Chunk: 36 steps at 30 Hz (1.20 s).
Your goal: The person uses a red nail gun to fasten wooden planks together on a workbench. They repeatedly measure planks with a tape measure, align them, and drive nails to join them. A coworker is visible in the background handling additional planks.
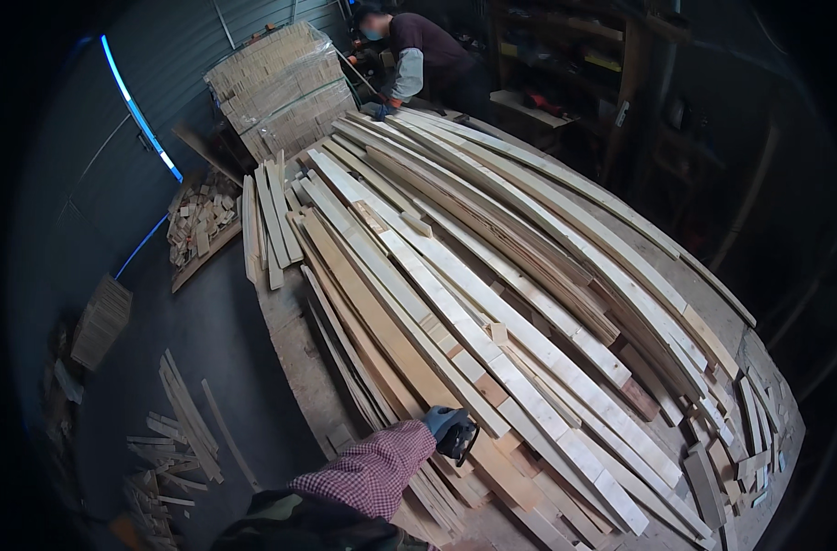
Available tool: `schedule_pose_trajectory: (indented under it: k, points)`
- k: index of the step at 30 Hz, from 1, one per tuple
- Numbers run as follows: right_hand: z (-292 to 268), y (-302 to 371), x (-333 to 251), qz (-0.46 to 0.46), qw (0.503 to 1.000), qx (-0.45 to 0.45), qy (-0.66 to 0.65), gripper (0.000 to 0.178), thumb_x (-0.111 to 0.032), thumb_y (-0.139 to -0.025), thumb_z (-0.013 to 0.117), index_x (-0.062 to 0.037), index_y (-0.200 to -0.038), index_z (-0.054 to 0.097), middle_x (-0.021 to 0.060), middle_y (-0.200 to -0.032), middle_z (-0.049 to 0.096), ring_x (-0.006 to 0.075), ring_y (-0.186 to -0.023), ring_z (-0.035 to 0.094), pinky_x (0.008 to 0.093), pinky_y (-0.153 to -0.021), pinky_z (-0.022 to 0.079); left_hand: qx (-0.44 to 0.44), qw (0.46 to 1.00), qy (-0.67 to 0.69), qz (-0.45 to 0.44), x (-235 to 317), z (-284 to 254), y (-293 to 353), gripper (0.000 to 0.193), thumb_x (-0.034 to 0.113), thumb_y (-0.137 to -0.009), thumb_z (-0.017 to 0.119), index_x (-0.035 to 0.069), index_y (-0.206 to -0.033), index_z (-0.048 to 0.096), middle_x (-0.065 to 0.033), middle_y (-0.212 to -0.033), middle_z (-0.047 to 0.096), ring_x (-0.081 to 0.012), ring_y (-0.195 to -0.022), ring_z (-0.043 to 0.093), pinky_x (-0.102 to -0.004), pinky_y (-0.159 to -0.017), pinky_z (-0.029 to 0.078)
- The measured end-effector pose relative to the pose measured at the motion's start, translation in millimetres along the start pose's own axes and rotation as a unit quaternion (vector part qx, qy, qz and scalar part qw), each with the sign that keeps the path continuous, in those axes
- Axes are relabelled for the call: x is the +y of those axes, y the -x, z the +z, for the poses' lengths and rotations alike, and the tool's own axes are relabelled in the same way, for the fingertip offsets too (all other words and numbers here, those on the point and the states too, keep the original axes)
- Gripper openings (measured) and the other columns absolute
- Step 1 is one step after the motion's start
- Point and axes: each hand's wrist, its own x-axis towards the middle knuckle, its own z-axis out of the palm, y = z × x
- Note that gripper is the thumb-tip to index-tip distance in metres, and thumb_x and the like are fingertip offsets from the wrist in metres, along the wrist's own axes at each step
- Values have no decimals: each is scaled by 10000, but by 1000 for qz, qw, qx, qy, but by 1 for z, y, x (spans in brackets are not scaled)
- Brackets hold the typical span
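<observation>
My left hand (451, 433), in a blue and black glove, reaches in from the lower left in a red-checked sleeve. Its fingers are curled down, closed on a long tan wooden board (382, 344) near that board's close end; the dark fingertips are hard to make out. Many pale boards lie lengthwise around it on a big worktable (294, 358), some stacked, some askew. Just right of my hand runs a whiter board (520, 390). Short offcuts (489, 390) show in the gaps between boards. My right hand is out of view.
At the far end a person (428, 64) in a dark top bends over the boards. A plastic-wrapped stack of wood (281, 87) stands at the back left. A heap of small blocks (201, 219) and loose strips (189, 418) lie left of the table. Dark shelving (565, 55) stands behind.
</observation>
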Motion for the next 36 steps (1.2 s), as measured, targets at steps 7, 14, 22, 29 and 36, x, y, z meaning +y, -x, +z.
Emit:
schedule_pose_trajectory:
  k: [7, 14, 22, 29, 36]
  points:
    - [1, -25, -55, 27, 988, -138, 60, 870, -478, -754, 643, -47, -1400, 251, 216, -1396, 297, 416, -1293, 243, 500, -1040, 274, 19, 998, -38, 41, -25, -20, -30, 354, 399, -792, 701, 54, -868, 684, -54, -744, 675, -150, -568, 608, -296, -551, 508]
    - [4, -33, -69, 56, 979, -178, 83, 948, -493, -723, 664, 2, -1405, 230, 247, -1419, 271, 425, -1322, 221, 488, -1069, 254, 25, 997, -53, 43, -24, -15, -28, 353, 404, -788, 702, 58, -860, 687, -55, -746, 676, -147, -584, 610, -292, -553, 503]
    - [12, -11, -55, 92, 970, -215, 64, 1038, -510, -687, 687, 58, -1410, 207, 282, -1445, 241, 435, -1355, 196, 474, -1102, 231, 46, 993, -84, 75, -42, -43, -70, 375, 391, -785, 705, 34, -895, 672, -72, -776, 682, -151, -637, 635, -285, -607, 521]
    - [-1, -8, -42, 148, 965, -214, 19, 1107, -523, -659, 729, 41, -1423, 160, 304, -1455, 187, 449, -1354, 202, 467, -1101, 253, -19, 1000, -9, 21, -11, -6, -14, 424, 381, -899, 542, -36, -953, 600, -140, -746, 639, -237, -561, 605, -365, -485, 530]
    - [18, 5, -43, 181, 966, -185, -5, 1126, -513, -637, 750, 40, -1422, 163, 310, -1461, 157, 473, -1345, 199, 510, -1084, 249, 4, 998, -67, -2, -1, 9, 0, 406, 398, -891, 553, -3, -937, 598, -122, -741, 628, -226, -546, 593, -347, -456, 524]
